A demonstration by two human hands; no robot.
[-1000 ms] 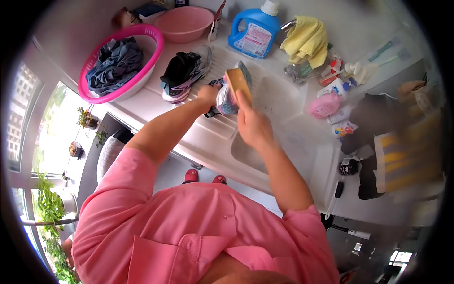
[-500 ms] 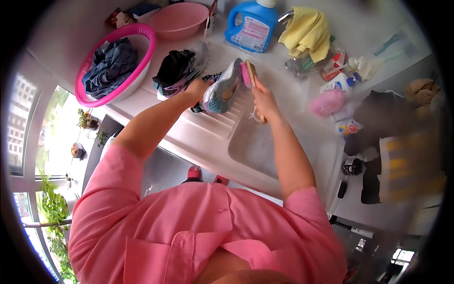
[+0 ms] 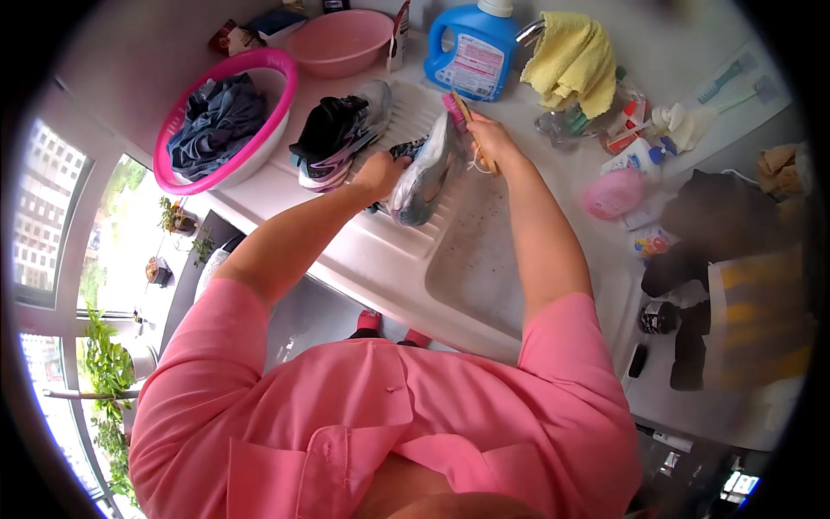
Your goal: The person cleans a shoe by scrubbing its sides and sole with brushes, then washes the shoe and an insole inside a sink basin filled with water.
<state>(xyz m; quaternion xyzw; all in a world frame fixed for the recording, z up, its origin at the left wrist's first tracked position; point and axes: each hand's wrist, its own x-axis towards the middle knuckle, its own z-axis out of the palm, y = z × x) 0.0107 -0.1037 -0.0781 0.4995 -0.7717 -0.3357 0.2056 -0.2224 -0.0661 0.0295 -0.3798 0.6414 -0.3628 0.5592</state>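
Note:
A wet sneaker (image 3: 424, 186) is tilted on its side over the ribbed drainboard (image 3: 413, 238), its sole turned to the right. My left hand (image 3: 380, 176) is closed on the sneaker's upper side, near the laces. In my right hand (image 3: 494, 141) is a scrub brush (image 3: 461, 111) with a wooden handle and pink bristles. The bristles are against or very near the toe end of the sole; I cannot tell which. A second sneaker (image 3: 331, 143), black and lilac, stands to the left of my left hand.
A pink-rimmed basket (image 3: 283, 121) of dark clothes and a pink basin (image 3: 341, 43) stand at the left. Behind are a blue detergent jug (image 3: 471, 52) and a yellow cloth (image 3: 571, 65) over the faucet. The sink basin (image 3: 471, 277) lies below my right forearm; bottles crowd the right.
The sneaker has rolled so more of its sole edge faces up and right. The brush has shifted slightly along the sole. The whole view has moved a little.

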